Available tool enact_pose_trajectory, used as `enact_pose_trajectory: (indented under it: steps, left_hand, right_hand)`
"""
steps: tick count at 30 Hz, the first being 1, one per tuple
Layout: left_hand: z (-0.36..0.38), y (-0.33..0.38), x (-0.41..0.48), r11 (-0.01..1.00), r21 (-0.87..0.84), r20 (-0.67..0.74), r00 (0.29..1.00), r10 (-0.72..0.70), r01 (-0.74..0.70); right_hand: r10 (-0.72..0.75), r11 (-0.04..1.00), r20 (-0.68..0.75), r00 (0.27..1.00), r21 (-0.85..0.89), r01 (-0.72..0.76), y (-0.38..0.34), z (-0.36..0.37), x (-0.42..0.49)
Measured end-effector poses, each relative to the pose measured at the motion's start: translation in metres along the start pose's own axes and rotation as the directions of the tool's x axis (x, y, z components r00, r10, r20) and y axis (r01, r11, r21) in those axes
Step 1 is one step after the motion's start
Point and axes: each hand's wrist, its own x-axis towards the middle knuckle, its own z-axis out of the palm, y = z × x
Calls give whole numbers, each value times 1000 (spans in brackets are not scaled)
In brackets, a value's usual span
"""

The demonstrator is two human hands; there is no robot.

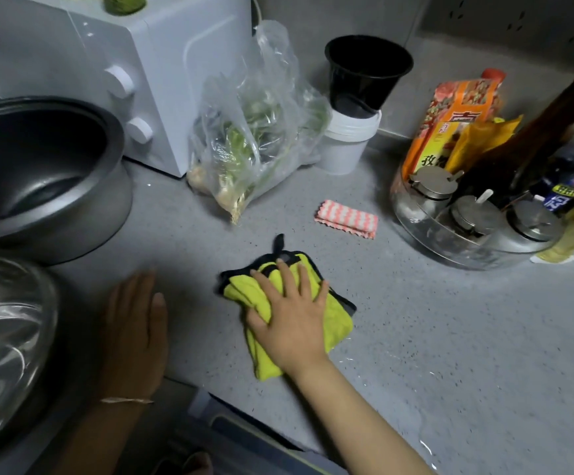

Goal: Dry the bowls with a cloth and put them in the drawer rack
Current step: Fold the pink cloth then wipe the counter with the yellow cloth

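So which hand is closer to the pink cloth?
The right hand. It lies flat on the yellow cloth, just below the pink cloth. The left hand rests on the counter farther off to the left.

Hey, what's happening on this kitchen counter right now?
A person's right hand is pressed flat on a folded yellow cloth lying on the grey counter. The left hand rests open beside it, holding nothing. A shiny metal bowl sits at the left edge, near a dark pot. A pink striped cloth lies further back, untouched.
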Motion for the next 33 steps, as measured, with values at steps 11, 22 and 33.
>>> enact_pose_trajectory:
  steps: [11, 22, 33]
  left_hand:
    - [23, 2, -44, 999, -53, 55, 998, -3, 6]
    - [3, -33, -52, 985, -167, 25, 999, -40, 44]
    - [56, 57, -57, 977, 22, 86, 974, 211, -214]
  right_hand:
    - [416, 907, -205, 886, 161, -389, 68, -27, -36]
    - [112, 993, 41, 993, 40, -114, -110, 17, -43]
    - [189, 982, -111, 976, 36, -186, 24, -13, -102]
